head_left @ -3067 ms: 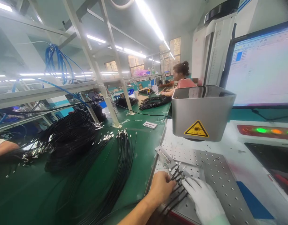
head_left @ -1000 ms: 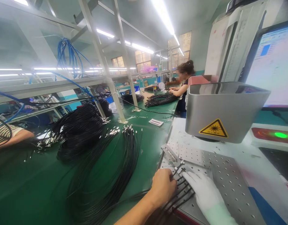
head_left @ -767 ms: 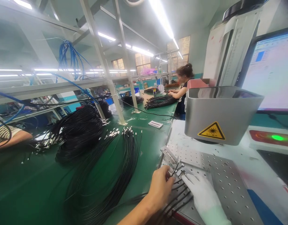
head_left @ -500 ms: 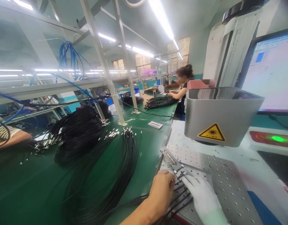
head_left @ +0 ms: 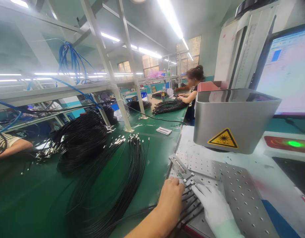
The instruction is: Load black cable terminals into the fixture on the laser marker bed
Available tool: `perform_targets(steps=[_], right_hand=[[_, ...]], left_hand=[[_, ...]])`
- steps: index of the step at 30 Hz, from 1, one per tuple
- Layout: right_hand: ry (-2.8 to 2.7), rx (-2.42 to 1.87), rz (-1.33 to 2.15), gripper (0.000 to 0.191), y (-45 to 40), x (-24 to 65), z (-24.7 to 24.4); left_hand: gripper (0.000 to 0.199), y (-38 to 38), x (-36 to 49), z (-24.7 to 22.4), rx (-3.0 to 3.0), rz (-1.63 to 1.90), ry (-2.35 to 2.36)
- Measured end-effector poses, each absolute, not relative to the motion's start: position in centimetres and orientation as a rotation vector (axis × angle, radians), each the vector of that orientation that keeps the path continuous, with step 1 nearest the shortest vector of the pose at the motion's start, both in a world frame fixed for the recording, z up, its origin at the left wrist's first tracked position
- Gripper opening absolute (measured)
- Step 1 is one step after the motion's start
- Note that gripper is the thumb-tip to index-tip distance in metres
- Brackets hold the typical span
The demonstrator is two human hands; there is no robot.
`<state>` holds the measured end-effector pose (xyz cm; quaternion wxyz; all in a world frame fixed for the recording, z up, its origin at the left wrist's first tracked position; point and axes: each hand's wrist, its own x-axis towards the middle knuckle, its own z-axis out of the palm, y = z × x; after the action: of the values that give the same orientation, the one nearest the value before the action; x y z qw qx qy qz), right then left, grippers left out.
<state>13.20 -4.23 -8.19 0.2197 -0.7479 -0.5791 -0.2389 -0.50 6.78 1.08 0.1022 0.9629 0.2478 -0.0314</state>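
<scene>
My bare left hand [head_left: 171,197] is closed, its fingers curled around black cable beside a small metal fixture [head_left: 181,166]. What lies inside the curl is mostly hidden. My right hand [head_left: 213,201], in a white glove, has its thumb and fingers together at the end of a black cable [head_left: 189,202] with a metal tip. Several black cables run side by side under both hands, across the perforated metal plate [head_left: 238,188]. On the green table to the left lies a long bundle of black cables [head_left: 132,175] with silvery tips.
Above the plate hangs a grey machine head [head_left: 235,120] with a yellow warning triangle. A monitor [head_left: 288,72] stands at the right. Coiled black cables [head_left: 84,142] are piled left, near metal shelf posts. A small pale slotted block [head_left: 164,131] lies on the table. A co-worker [head_left: 196,79] sits farther back.
My left hand has shifted slightly left and up at the cable ends. My right hand has moved very little. The whole view has tilted a little.
</scene>
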Motion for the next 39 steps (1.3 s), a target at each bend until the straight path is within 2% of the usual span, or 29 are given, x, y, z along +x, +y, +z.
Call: perform_targets(steps=[6, 10, 14, 19, 27, 30, 33, 39], right_hand=[[-1.594, -2.073, -0.610, 0.050, -4.4, 13.1, -8.2], [-1.610, -2.102, -0.561, 0.058, -4.4, 13.2, -8.1], [-1.702, -2.109, -0.572, 0.058, -3.9, 14.1, -8.5], [-1.832, -2.100, -0.582, 0.060, -3.4, 15.4, -9.2], [-1.664, -2.176, -0.011, 0.056, -3.2, 15.6, -6.5], [-1.582, -2.189, 0.111, 0.057, -3.2, 15.5, -5.0], [-1.527, -2.100, 0.168, 0.056, -3.2, 15.6, -3.9], [-1.529, -1.816, 0.417, 0.056, -3.2, 16.9, -2.4]], left_hand=[[0.028, 6.1, -0.2, 2.1, 2.841, -0.207, 0.751], [0.028, 6.4, -0.4, 1.7, 2.837, -0.171, 0.716], [0.029, 6.6, -0.4, 1.5, 2.877, -0.140, 0.632], [0.029, 6.1, 0.5, 1.4, 2.979, -0.251, 0.524], [0.029, 7.0, 0.5, 1.3, 3.031, -0.268, 0.378], [0.032, 7.3, 0.3, 2.1, 2.961, -0.156, 0.420], [0.042, 7.0, 0.2, 2.3, 2.909, -0.026, 0.403], [0.039, 6.4, 0.5, 0.7, 2.895, -0.080, 0.011]])
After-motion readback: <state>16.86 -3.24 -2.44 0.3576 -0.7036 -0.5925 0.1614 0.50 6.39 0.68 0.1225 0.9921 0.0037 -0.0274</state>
